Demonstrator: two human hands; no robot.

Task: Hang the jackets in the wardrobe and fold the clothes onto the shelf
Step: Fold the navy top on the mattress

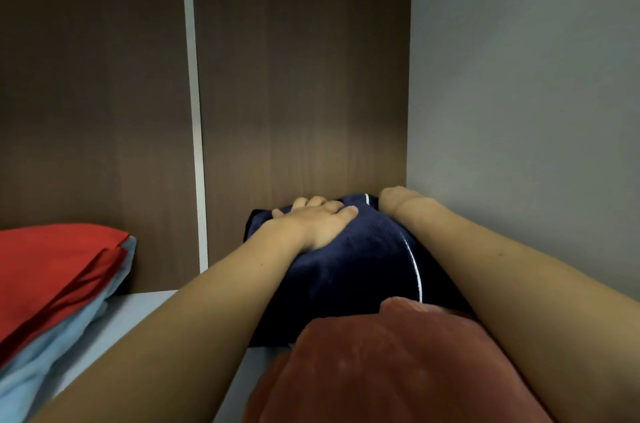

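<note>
Left of the navy bundle [349,270], well apart on the same shelf [145,304], lies a red and pale blue folded stack [59,284]. The left hand [318,225] presses flat on the bundle's top, fingers straight. The right hand [398,202] reaches behind the bundle's far right end, its grip hidden. A rust-coloured cloth [391,370] lies just in front of the bundle

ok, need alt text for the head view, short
Both hands push a folded navy garment toward the back right corner of a wardrobe shelf: the left hand presses flat on top, the right hand reaches behind it. A rust-coloured garment lies nearer; a red and pale blue folded pile sits left.
</note>
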